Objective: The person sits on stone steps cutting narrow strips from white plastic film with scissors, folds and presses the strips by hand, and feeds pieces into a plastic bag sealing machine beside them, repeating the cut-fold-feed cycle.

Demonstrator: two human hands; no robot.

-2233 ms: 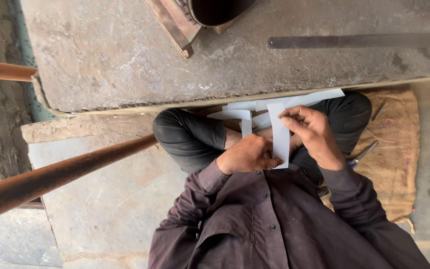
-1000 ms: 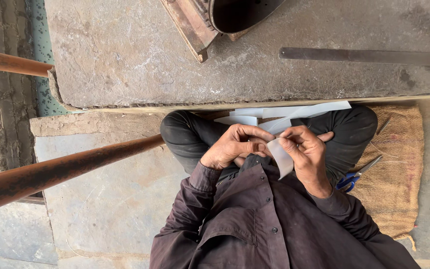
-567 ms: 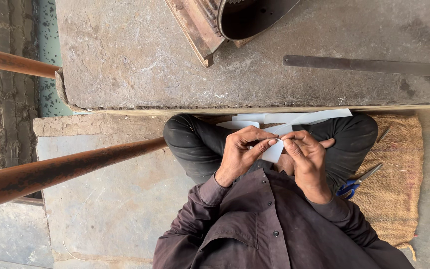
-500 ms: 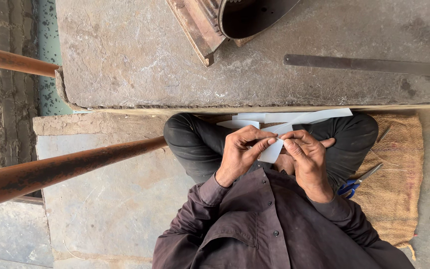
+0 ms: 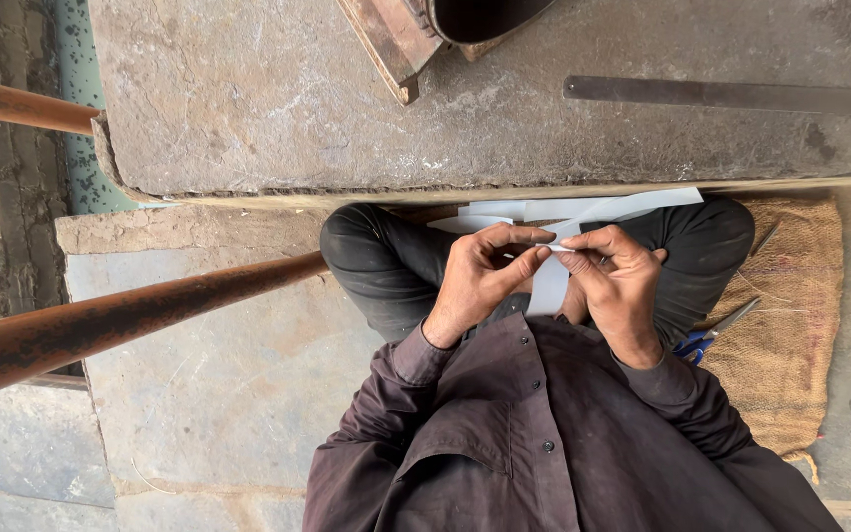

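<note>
Hands are now meeting over my lap: left hand (image 5: 480, 281) and right hand (image 5: 618, 286) are both pinching the white paper strip (image 5: 550, 281), lifted closer than before, creasing its top edge.

Stone slab (image 5: 278, 108) bearing flat metal bar (image 5: 731, 96), rusty metal frame (image 5: 386, 44)

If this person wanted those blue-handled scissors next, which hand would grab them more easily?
Probably the right hand: the scissors lie on the burlap mat on its side, just beside that forearm. The left hand would have to cross over. Both now pinch the white paper strip.
</note>
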